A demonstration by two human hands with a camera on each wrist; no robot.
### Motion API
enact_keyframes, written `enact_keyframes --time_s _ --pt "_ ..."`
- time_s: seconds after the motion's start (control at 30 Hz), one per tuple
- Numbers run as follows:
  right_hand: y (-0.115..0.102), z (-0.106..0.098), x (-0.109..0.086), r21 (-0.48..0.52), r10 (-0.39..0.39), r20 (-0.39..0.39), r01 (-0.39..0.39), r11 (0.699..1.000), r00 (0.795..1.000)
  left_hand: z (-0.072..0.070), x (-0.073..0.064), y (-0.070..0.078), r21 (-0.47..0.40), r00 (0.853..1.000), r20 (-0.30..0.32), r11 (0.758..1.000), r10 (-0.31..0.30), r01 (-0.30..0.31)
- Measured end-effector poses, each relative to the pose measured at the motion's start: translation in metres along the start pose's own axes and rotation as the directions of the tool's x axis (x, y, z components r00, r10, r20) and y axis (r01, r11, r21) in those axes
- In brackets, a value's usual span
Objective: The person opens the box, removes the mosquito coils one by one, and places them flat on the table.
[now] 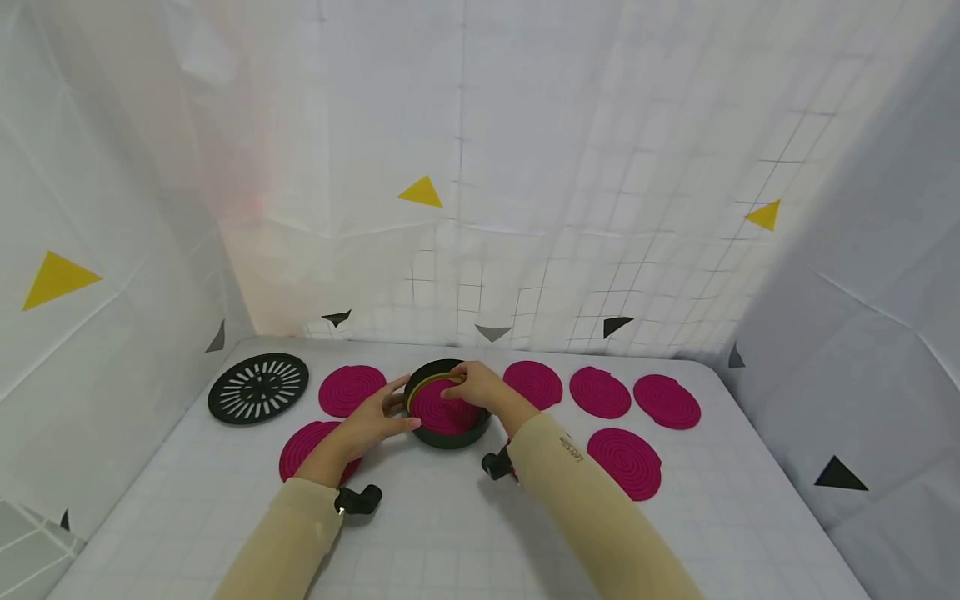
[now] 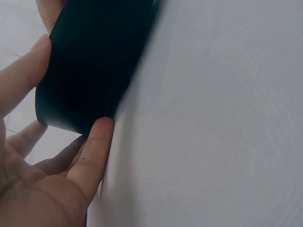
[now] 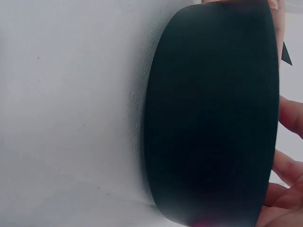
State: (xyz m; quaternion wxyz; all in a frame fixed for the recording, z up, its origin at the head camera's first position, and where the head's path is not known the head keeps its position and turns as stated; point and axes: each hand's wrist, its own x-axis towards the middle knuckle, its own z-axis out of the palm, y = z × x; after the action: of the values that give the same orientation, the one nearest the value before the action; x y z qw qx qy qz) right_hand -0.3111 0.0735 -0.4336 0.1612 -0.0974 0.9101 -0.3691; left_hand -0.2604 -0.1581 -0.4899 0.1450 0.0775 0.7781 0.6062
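Note:
A dark round mosquito coil holder (image 1: 448,440) stands near the middle of the table, with a magenta mosquito coil (image 1: 442,412) inside it. My left hand (image 1: 372,422) holds the holder's left side, thumb at the near edge and fingers around the wall. In the left wrist view those fingers touch the dark wall (image 2: 94,66). From the right, my right hand (image 1: 482,388) reaches over the rim and pinches the coil's far edge between thumb and finger. A yellowish curved band shows along the far left inside edge. The right wrist view is mostly the holder's side wall (image 3: 213,113).
A black slotted lid (image 1: 258,388) lies at the far left. Magenta coils lie flat around: one back left (image 1: 351,390), one partly under my left wrist (image 1: 303,450), several to the right (image 1: 626,462). White sheet walls (image 1: 525,250) enclose the table.

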Motion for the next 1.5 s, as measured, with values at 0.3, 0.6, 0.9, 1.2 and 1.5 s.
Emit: enact_keyframes --time_s 0.3,0.6,0.9,1.2,1.5 --pt "-0.001 0.0 -0.004 0.053 -0.012 -0.02 0.013 0.998 1.0 0.0 0.0 -0.002 0.024 1.0 0.01 1.0 0.003 -0.003" --pt "0.002 -0.003 -0.005 0.145 -0.044 -0.068 0.054 0.988 0.997 -0.002 -0.001 -0.001 0.015 0.999 0.025 1.0 0.02 -0.021" --pt "0.005 -0.005 -0.006 0.272 -0.064 -0.114 0.094 0.958 0.991 -0.001 -0.003 0.002 0.007 0.999 0.035 1.0 0.025 -0.025" --pt "0.008 -0.011 -0.008 0.376 -0.042 -0.062 0.063 0.925 0.997 -0.001 -0.002 0.002 0.023 0.999 0.028 0.999 0.022 -0.023" --pt "0.01 -0.022 -0.011 0.401 -0.055 0.018 0.043 0.915 0.998 0.0 0.001 0.0 0.012 1.0 0.017 1.0 0.008 -0.008"
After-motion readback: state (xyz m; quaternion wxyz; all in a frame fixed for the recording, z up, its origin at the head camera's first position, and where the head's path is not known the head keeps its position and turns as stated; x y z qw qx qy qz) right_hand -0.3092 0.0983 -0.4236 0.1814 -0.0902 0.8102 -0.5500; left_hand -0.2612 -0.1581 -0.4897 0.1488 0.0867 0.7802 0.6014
